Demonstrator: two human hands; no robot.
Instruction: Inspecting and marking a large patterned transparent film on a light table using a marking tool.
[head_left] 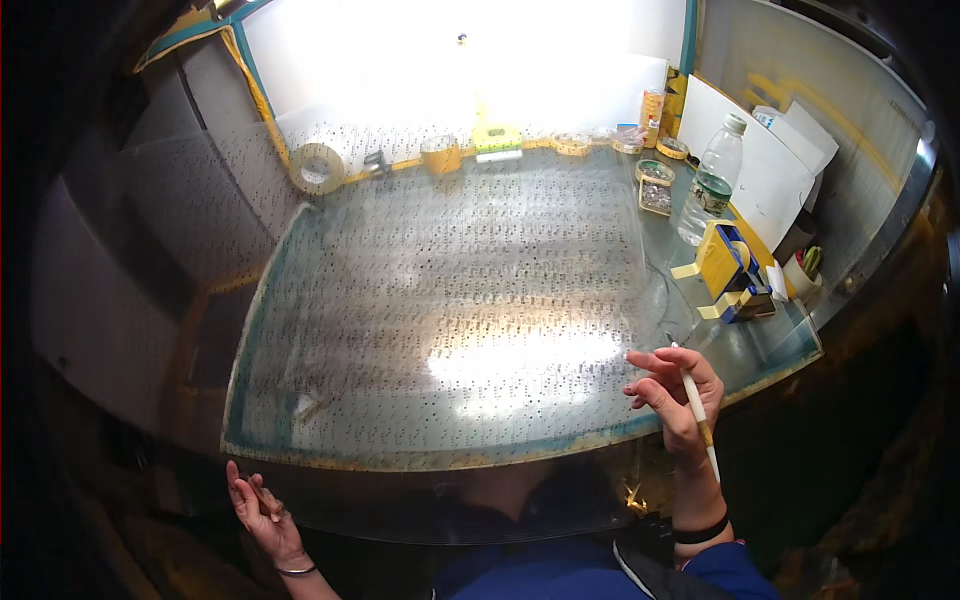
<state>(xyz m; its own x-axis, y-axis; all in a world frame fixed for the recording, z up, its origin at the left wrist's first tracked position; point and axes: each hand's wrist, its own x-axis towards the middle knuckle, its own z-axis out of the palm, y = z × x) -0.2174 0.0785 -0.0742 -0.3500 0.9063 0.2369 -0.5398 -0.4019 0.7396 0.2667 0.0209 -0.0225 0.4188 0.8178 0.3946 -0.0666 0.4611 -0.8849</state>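
A large clear sheet (470, 255) covered in rows of small dark marks spreads over the table and hangs past its front edge. At its lower left corner is my left hand (265, 520), fingers bent around the edge of the sheet; the exact grip is hard to see. My right hand (690, 395) is by the sheet's right edge, thumb and index finger apart. Tucked between its fingers, slanting down along the palm, is a slim white pen-like tool (694, 400). Glare hides part of the sheet's surface.
Tape rolls (317, 168) line the table's back. At the right stand a clear plastic bottle (712, 180), a blue and yellow tape dispenser (735, 270) and a pen cup (803, 272). White boards (745, 150) lean behind them. The glass table (760, 345) has a teal border.
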